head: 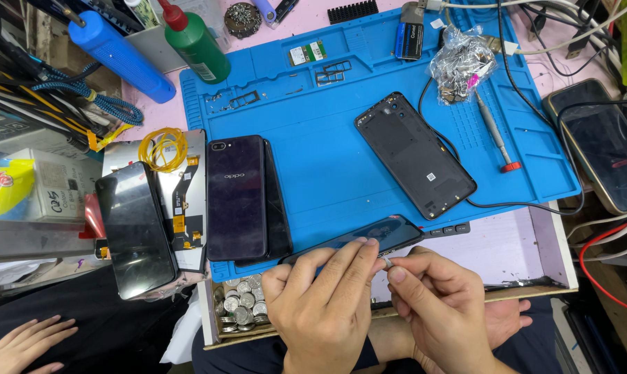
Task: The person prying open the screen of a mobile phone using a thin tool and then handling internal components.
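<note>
Head view: a dark phone [369,235], thin, glossy and likely slippery and fragile, is tilted over the blue mat's [327,173] near edge; left hand [324,298] grips its long edges, the safest hold, while right hand [435,291] pinches a small part [387,263] beside it.

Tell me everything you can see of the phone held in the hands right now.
The phone is a slim, dark, glossy slab, seen nearly edge-on, its glassy face catching faint reflections. It is tilted, with its far end over the front edge of the blue work mat and its near end hidden under the left hand, whose fingers lie across it. The right hand pinches a small silvery part at the phone's near edge; what that part is cannot be told. A black back cover lies apart, farther back on the mat.
</note>
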